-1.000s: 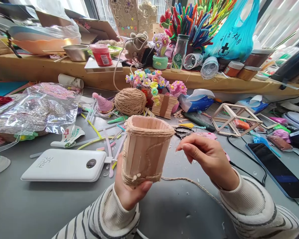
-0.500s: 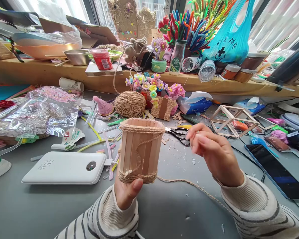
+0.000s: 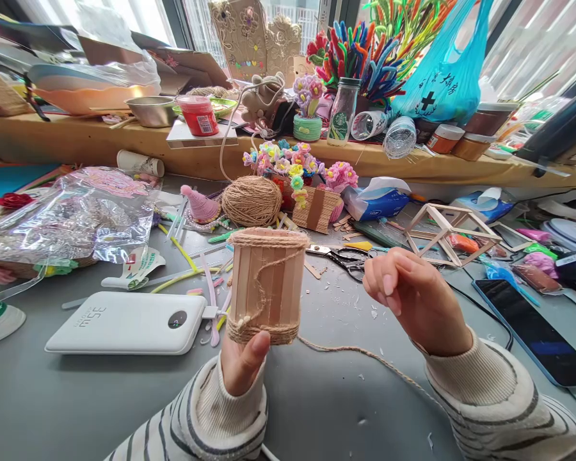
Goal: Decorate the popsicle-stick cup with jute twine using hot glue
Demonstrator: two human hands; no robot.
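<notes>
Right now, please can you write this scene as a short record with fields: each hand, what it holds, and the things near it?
left hand: holds the stick cup upright from below, thumb on its lower twine band
stick cup: wooden sticks, twine wound at top and bottom
right hand: raised beside the cup, fingers curled, apart from it
twine strand: runs from the cup base towards the right sleeve
behind cup: twine ball, scissors
left of cup: white power bank
right edge: phone
</notes>
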